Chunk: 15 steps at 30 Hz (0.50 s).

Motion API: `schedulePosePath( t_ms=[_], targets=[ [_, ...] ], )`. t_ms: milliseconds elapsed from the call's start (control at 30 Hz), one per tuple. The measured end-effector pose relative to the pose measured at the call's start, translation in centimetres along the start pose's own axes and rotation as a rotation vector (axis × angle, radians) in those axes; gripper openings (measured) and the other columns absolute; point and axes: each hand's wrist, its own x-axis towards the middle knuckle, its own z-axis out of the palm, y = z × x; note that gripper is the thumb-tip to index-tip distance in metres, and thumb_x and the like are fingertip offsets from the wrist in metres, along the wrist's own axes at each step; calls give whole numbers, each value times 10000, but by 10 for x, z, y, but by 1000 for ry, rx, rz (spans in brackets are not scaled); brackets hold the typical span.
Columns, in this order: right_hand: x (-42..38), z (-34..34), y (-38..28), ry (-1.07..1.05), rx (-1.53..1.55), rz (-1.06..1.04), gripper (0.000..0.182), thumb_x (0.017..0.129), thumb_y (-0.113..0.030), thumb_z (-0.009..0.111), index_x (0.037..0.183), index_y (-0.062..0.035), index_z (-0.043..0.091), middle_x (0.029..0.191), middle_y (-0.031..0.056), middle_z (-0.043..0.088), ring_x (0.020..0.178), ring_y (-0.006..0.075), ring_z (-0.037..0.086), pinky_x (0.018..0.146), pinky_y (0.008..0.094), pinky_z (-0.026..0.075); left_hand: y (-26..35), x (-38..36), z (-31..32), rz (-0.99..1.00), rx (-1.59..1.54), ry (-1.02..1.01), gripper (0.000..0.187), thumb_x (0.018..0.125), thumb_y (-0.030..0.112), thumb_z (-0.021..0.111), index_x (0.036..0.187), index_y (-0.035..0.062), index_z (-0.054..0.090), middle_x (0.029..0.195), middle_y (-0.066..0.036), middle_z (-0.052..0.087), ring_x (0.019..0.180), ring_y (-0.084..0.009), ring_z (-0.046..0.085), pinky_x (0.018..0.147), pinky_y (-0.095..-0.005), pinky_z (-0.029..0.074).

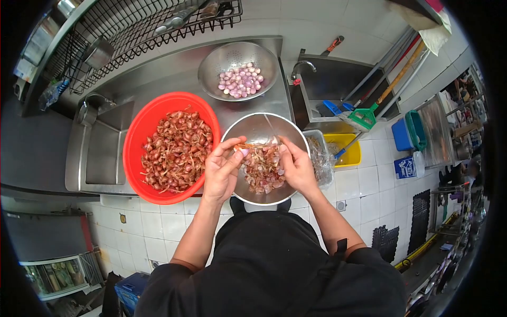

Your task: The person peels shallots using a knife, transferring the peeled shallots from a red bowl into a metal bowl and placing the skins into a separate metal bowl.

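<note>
My left hand (224,168) pinches a partly peeled shallot (244,151) between thumb and fingers, its pale purple flesh showing beside brown skin. Close by, my right hand (297,165) has thumb and forefinger pressed together; what they hold, if anything, is too small to make out. Both hands are over a steel bowl (240,126) that contains loose brown shallot skins (262,171). To the left, a red basin (131,153) is heaped with unpeeled shallots (177,153). Behind the bowl, a steel colander (211,68) holds peeled shallots (241,80).
The steel counter (232,113) has a sink (108,140) at its left. On the right are another sink with a tap (305,66), a clear tub (319,158), a yellow container (348,150) and a green brush (363,117). A wire rack (142,31) hangs above.
</note>
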Motion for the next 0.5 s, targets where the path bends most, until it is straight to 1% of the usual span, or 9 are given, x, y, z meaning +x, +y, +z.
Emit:
schedulePosePath(
  t_ms=[67, 100, 133, 200, 233, 267, 333, 367, 500],
  targets=[
    [-12, 5, -17, -29, -7, 44, 421, 997, -140, 533, 1370, 51, 490, 757, 30, 620, 712, 39, 524, 655, 236, 447, -7, -1, -3, 28, 27, 18, 323, 919, -43, 610, 1233, 10, 555, 1230, -153, 614, 1025, -207, 655, 918, -329, 538],
    [-17, 6, -19, -93, 27, -8, 487, 988, -110, 541, 1441, 20, 415, 786, 15, 607, 763, 35, 524, 718, 230, 459, -10, -2, -4, 53, 56, 35, 340, 908, -55, 618, 1237, 6, 559, 1218, -143, 616, 1028, -202, 652, 917, -328, 538],
    [-22, 9, -23, -92, 27, -6, 487, 988, -110, 541, 1441, 20, 415, 786, 15, 607, 763, 35, 524, 718, 230, 459, -11, -3, -5, 50, 56, 36, 340, 908, -55, 618, 1237, 6, 559, 1218, -143, 616, 1028, -202, 652, 917, -328, 538],
    [-29, 14, -35, -271, 179, -101, 515, 982, -89, 546, 1463, 9, 392, 829, 2, 620, 805, 30, 538, 785, 216, 461, -14, -4, -4, 48, 78, 76, 347, 894, -64, 632, 1231, -8, 571, 1150, -130, 641, 1004, -198, 659, 906, -333, 545],
    [-28, 14, -34, -332, 167, -97, 525, 976, -80, 550, 1471, -4, 393, 962, 34, 669, 897, 42, 571, 871, 221, 449, -15, -4, -4, 40, 77, 73, 347, 894, -64, 632, 1231, -8, 571, 1150, -130, 641, 1004, -198, 659, 906, -333, 545],
    [-26, 14, -35, -325, 166, -93, 525, 976, -80, 550, 1471, -4, 393, 962, 34, 669, 897, 42, 571, 871, 221, 449, -17, -5, -3, 46, 62, 73, 345, 883, -81, 642, 1218, -25, 578, 1162, -134, 633, 997, -184, 661, 895, -312, 541],
    [-22, 17, -37, -328, 152, -135, 521, 970, -77, 558, 1463, -3, 406, 1099, 77, 676, 987, 71, 584, 904, 241, 447, -16, -6, 1, 45, 45, 75, 343, 872, -98, 651, 1204, -41, 585, 1173, -139, 625, 990, -171, 663, 883, -290, 536],
    [-21, 20, -35, -276, 153, -217, 475, 968, -75, 559, 1424, 10, 458, 1162, 95, 662, 1038, 92, 580, 920, 260, 448, -14, -6, 3, 61, 77, 70, 332, 870, -95, 658, 1192, -49, 591, 1138, -138, 647, 976, -168, 667, 880, -288, 537],
    [-17, 25, -34, -210, 62, -360, 405, 970, -65, 556, 1362, 30, 522, 1150, 96, 662, 1043, 103, 577, 918, 267, 454, -9, -5, 9, 111, 165, 49, 335, 864, -84, 676, 1188, -71, 592, 1077, -155, 683, 962, -175, 674, 865, -290, 554]
  ],
)
